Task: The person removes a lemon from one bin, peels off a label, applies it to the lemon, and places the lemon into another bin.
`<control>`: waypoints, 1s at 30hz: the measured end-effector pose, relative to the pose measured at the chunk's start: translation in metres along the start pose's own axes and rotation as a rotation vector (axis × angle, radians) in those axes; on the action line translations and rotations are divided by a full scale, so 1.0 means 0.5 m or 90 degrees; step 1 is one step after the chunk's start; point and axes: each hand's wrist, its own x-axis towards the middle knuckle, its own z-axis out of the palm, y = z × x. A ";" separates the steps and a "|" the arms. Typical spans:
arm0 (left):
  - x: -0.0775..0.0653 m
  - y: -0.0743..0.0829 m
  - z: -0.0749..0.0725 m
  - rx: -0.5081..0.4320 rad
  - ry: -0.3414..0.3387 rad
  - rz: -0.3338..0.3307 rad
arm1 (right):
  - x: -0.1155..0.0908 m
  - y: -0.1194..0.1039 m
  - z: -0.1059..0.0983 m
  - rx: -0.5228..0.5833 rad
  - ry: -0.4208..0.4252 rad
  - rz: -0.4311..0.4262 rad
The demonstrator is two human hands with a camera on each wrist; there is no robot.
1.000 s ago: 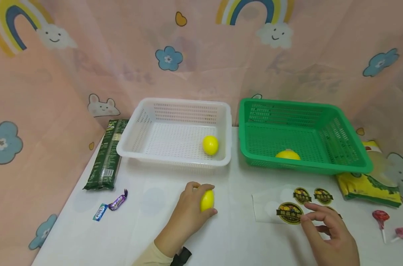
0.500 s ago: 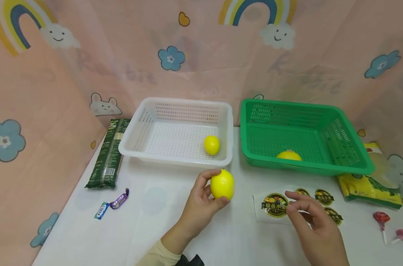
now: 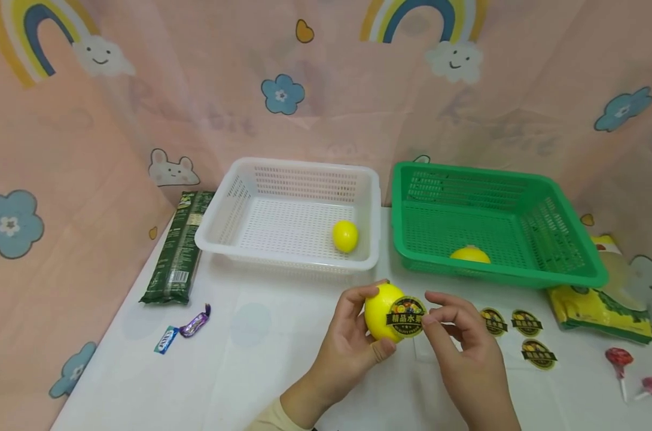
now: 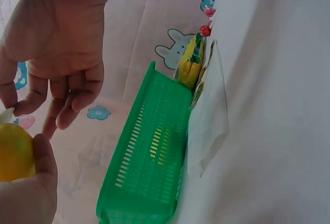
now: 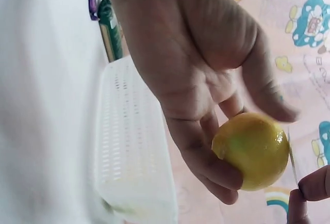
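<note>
My left hand (image 3: 347, 341) grips a yellow lemon (image 3: 378, 311) above the table, fingers behind it and thumb at its lower side. My right hand (image 3: 460, 347) pinches a round black-and-gold fruit sticker (image 3: 405, 316) by its right edge between thumb and forefinger. In the head view the sticker overlaps the lemon's right side. From the right wrist it appears edge-on, right beside the lemon (image 5: 252, 152). The left wrist view catches only part of the lemon (image 4: 15, 152) at its left edge. Several more stickers (image 3: 538, 354) lie on a backing sheet near my right hand.
A white basket (image 3: 293, 258) with one lemon (image 3: 345, 236) stands behind my hands. Right of it, a green basket (image 3: 498, 276) holds a yellow fruit (image 3: 470, 255). A green packet (image 3: 177, 257), small candies (image 3: 195, 324), a yellow bag (image 3: 600, 311) and lollipops (image 3: 619, 358) lie at the sides.
My left hand has lifted the lemon from the table and moved it right. My right hand has carried the sticker left from the sheet to the lemon.
</note>
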 end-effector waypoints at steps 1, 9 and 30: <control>0.000 -0.002 0.002 -0.010 0.001 0.003 | -0.001 0.001 0.002 -0.005 0.002 -0.001; -0.001 -0.005 0.017 0.007 0.066 -0.024 | -0.009 0.003 0.014 -0.030 -0.001 -0.019; 0.001 0.005 0.026 -0.136 0.042 -0.100 | -0.019 0.013 0.018 -0.007 -0.037 -0.259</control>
